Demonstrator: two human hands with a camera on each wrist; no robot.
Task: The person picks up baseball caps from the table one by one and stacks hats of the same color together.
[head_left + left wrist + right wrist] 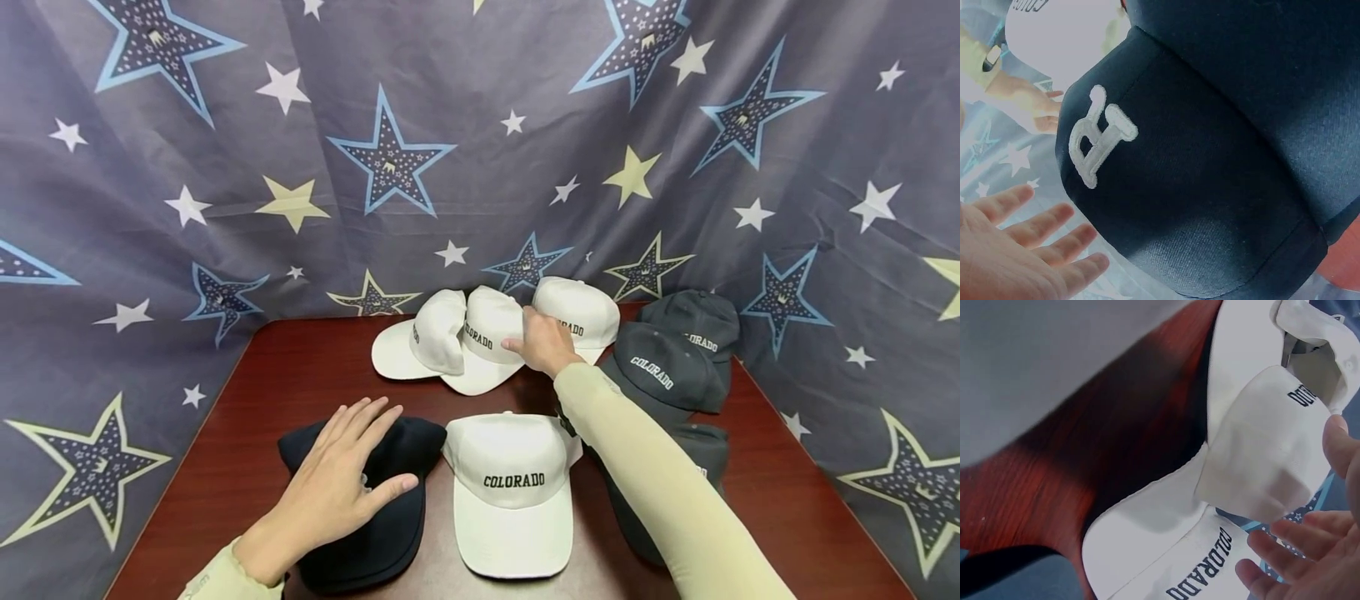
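My left hand [327,481] is spread over a navy cap [375,550], its fingers straight. The left wrist view shows the embroidered white letter [1099,140] on that cap's front. Farther back, my right hand [546,340] reaches between a middle white cap [489,329] and a right-hand white cap [581,304], both lettered COLORADO. The right wrist view has its thumb close beside one white cap [1260,450] and its fingers loosely extended by the crowns. Another white cap [438,329] overlaps the middle one on the left.
One white COLORADO cap [513,458] lies in front, between my arms. Dark grey caps [663,367] stand along the right side of the reddish wooden table [300,358]; my right sleeve partly hides the nearest grey cap [705,450]. A star-patterned cloth [450,67] hangs behind.
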